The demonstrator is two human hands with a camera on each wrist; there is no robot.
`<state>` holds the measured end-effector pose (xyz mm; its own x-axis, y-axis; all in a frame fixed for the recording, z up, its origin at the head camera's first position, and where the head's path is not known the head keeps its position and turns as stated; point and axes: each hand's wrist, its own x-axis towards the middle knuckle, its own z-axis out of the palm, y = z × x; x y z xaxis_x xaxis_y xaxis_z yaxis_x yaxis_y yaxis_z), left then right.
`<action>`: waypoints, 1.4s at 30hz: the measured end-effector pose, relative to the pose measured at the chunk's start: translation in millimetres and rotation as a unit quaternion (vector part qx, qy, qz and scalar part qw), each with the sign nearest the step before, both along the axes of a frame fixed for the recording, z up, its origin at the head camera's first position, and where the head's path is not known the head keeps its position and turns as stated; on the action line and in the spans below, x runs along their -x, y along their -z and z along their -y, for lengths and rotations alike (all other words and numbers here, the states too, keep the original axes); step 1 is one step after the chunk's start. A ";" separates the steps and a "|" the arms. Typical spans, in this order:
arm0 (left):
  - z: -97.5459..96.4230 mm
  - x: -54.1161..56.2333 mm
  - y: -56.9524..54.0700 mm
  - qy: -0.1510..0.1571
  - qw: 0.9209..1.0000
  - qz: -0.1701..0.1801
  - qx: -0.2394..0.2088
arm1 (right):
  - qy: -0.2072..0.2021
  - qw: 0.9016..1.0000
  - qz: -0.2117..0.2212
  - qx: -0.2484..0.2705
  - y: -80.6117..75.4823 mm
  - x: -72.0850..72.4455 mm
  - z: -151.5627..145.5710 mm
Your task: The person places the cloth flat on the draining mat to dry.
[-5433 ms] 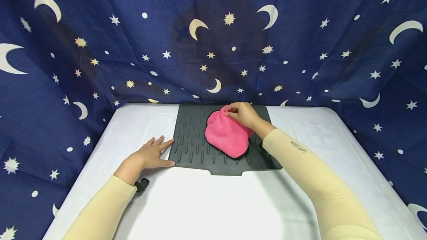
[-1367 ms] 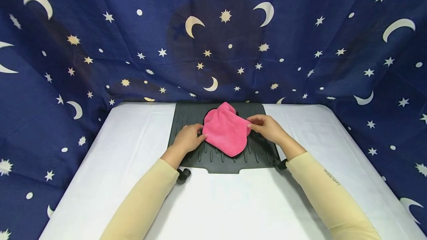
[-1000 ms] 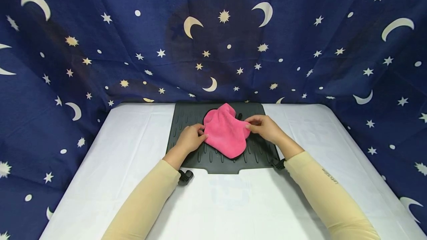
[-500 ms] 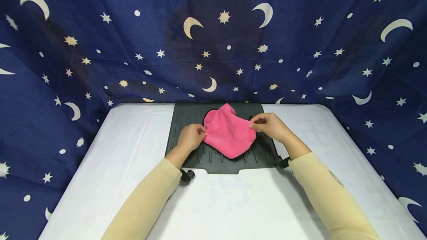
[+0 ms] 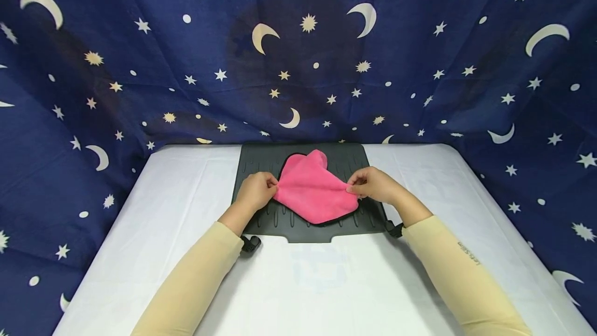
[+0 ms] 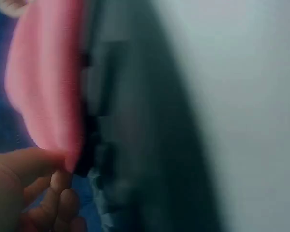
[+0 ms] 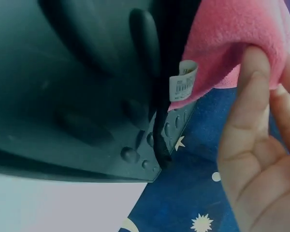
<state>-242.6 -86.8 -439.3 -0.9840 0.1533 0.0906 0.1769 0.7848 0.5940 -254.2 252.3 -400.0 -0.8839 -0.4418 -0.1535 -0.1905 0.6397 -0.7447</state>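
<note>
Beyond our left grip (image 5: 255, 192) and right grip (image 5: 373, 184) we see a navy curtain (image 5: 303, 51) patterned with moons and stars. Below both grips spreads our white tabletop (image 5: 322, 289), and on it, under them, a dark ridged mat (image 5: 257, 157). Between the grips, over the mat, is a pink, dark-edged cloth (image 5: 312, 193); each grip pinches one side of it with thumb and fingers. Near the right grip, the cloth's edge bears a white tag (image 7: 183, 82).
</note>
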 end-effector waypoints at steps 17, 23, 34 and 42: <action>20.5 -19.9 6.0 -0.018 0.999 0.041 0.030 | 0.011 0.999 -0.038 0.003 5.4 -9.6 -30.8; 16.4 -21.8 7.6 -0.022 0.999 0.031 0.007 | 0.014 0.998 -0.061 -0.002 7.1 -8.4 -28.1; 5.7 -21.7 11.8 0.000 0.993 0.082 -0.080 | -0.011 0.998 -0.064 0.023 13.9 -9.4 -22.5; -0.8 -20.7 8.6 -0.002 0.984 0.102 -0.146 | -0.012 0.998 -0.059 0.022 13.1 -11.2 -18.5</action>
